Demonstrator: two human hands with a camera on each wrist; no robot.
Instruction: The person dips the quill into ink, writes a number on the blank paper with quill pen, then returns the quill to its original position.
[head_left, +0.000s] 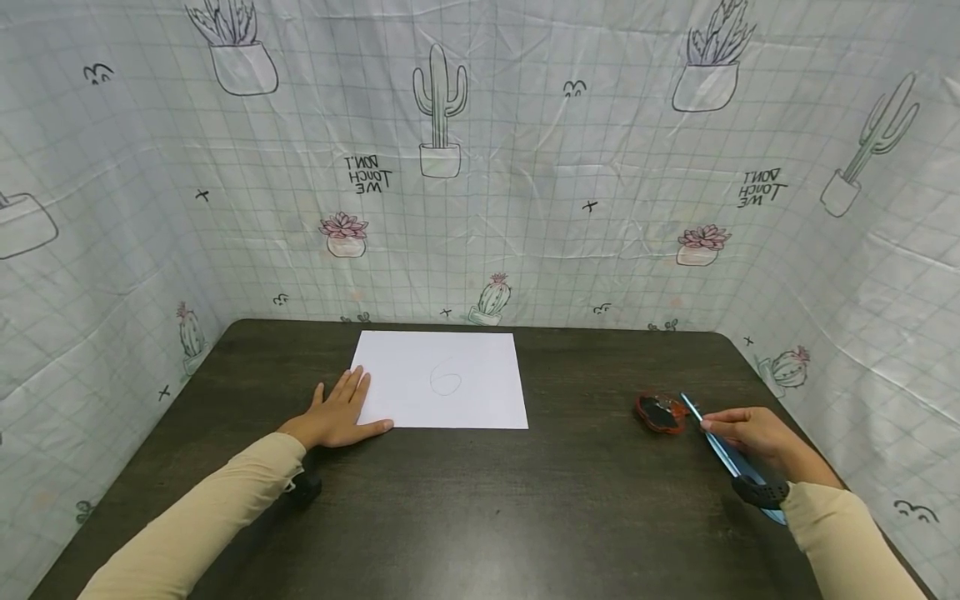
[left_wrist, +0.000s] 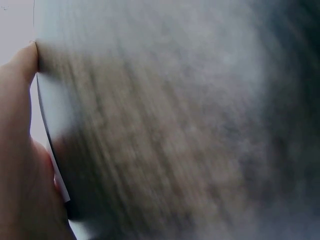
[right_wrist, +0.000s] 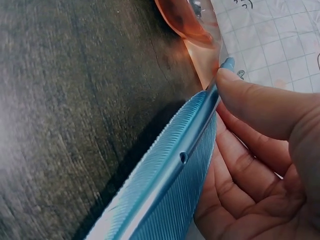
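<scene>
My left hand (head_left: 337, 417) lies flat with its fingers spread, over the lower left corner of a white sheet of paper (head_left: 487, 400). A faint "6" is drawn on that sheet. Over at the right, my right hand (head_left: 753, 437) pinches a blue feather-shaped pen (right_wrist: 170, 165) near its narrow tip, between thumb and fingers. The pen's ribbed vane slants back toward my wrist. Just left of the pen's tip sits a small red-orange see-through object (head_left: 662, 413) with a dark middle. In the left wrist view only part of the left hand (left_wrist: 25, 135) shows.
A dark wooden table (head_left: 465, 508) lies under everything. White cloth (head_left: 525, 183) with a grid and drawn cacti hangs behind it and along both sides. A dark band (head_left: 759, 492) is worn on the right wrist.
</scene>
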